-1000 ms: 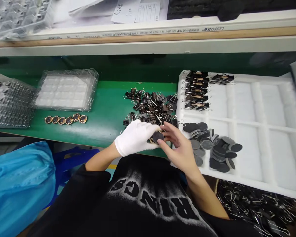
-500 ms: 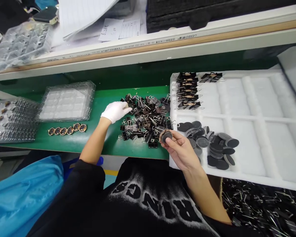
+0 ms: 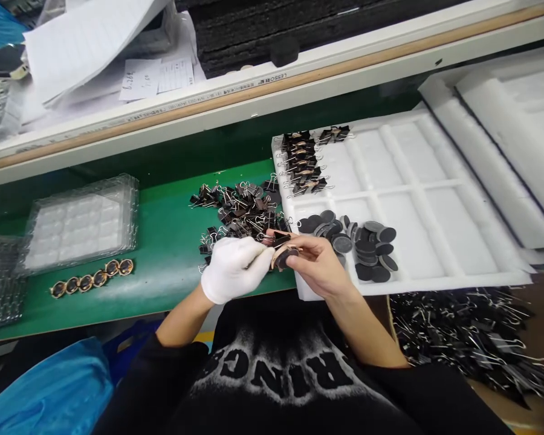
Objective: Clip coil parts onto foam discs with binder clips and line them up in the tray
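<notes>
In my bare right hand (image 3: 324, 266) is a round piece with a tan rim and a dark disc (image 3: 285, 258), gripped between thumb and fingers. My left hand (image 3: 236, 266), in a white glove, is closed at the left edge of that piece. Its fingertips pinch a black binder clip (image 3: 281, 239) at the piece's upper side; how far the clip sits on the rim is partly hidden. Behind both hands lies a pile of loose binder clips (image 3: 245, 208) on the green table (image 3: 163, 241).
A white foam tray (image 3: 417, 235) on the right holds dark discs (image 3: 367, 248) and a row of clipped round pieces (image 3: 301, 160). Gold-rimmed round pieces (image 3: 93, 279) lie in a line at left, before stacked clear plastic trays (image 3: 79, 223). A box of binder clips (image 3: 462, 338) stands lower right.
My left hand has come from the clip pile toward me and to the right, meeting the round piece in my right hand. The camera view has turned rightward.
</notes>
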`<state>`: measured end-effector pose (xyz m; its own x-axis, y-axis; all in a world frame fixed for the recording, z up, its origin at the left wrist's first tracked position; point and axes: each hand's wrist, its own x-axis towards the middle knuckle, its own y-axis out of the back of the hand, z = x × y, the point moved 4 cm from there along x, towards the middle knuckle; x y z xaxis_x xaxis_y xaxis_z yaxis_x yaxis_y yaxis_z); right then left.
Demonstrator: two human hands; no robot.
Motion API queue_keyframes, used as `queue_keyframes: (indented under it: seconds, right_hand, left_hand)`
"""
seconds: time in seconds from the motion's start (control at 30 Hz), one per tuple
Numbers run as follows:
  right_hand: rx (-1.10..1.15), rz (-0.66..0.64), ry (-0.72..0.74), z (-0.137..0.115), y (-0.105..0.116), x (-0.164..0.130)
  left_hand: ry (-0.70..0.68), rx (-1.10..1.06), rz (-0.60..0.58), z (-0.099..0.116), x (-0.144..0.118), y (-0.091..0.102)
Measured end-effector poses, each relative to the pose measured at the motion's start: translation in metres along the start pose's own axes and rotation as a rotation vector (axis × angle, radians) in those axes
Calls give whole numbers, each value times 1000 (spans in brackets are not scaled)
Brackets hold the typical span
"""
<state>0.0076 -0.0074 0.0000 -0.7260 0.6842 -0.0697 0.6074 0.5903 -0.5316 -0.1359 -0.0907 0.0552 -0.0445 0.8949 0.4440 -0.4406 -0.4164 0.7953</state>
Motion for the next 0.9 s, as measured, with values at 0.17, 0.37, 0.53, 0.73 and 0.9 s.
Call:
queue_keyframes:
  seconds: [0.17,0.37,0.53,0.73,0.9]
  right_hand:
    - [-93,-114,73,-22,15,-11]
    - [-151,-232,-1,-37,20,-16]
    - [-175,-188,-30,-35,23,-17]
    - [57,324,33,-28,39,-11]
    - [42,376,20,-18,38,-8]
  left_hand:
    - [120,-67,-248,-10,18,-1]
    - [-50,-204,-445,-2,29,-8]
    - [11,-241,-490,1,28,-17]
    - [170,-408,-519,-1,27,-20]
    - [288,-487,-583,1,26,-26]
